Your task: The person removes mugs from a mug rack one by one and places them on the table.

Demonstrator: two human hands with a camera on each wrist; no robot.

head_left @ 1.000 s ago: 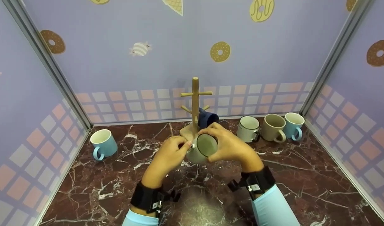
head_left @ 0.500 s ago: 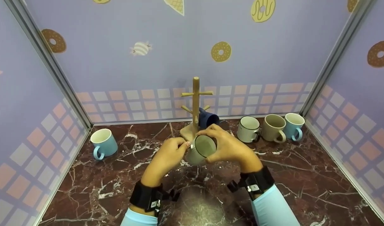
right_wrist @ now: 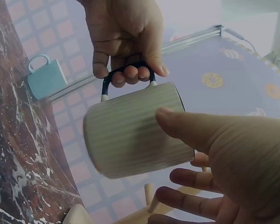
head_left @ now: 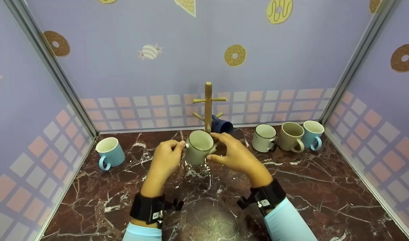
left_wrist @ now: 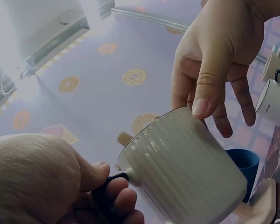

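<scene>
A ribbed pale mug [head_left: 194, 155] with a dark rim is in the air in front of the wooden mug tree [head_left: 208, 107], its opening up and tilted. My left hand [head_left: 165, 159] grips its dark handle [right_wrist: 107, 86], fingers curled through the loop. Across from it, my right hand [head_left: 236, 154] has its thumb tip at the mug's side near the rim. The other right fingers [right_wrist: 191, 198] are spread and loosely bent, apart from the mug's wall in the right wrist view. Behind, a dark blue mug [head_left: 223, 127] lies tipped beside the tree's post.
A light blue mug [head_left: 111, 154] stands at the left. Toward the back right are a white mug [head_left: 263, 139] with a dark rim, a beige mug [head_left: 289, 137] and another light blue mug [head_left: 311, 135]. Patterned walls [head_left: 187, 60] close off the marbled table [head_left: 124, 201].
The mug has moved left and slightly up, turning more upright. My left hand moved with it, keeping the handle. My right hand's fingers have loosened and opened from around the mug.
</scene>
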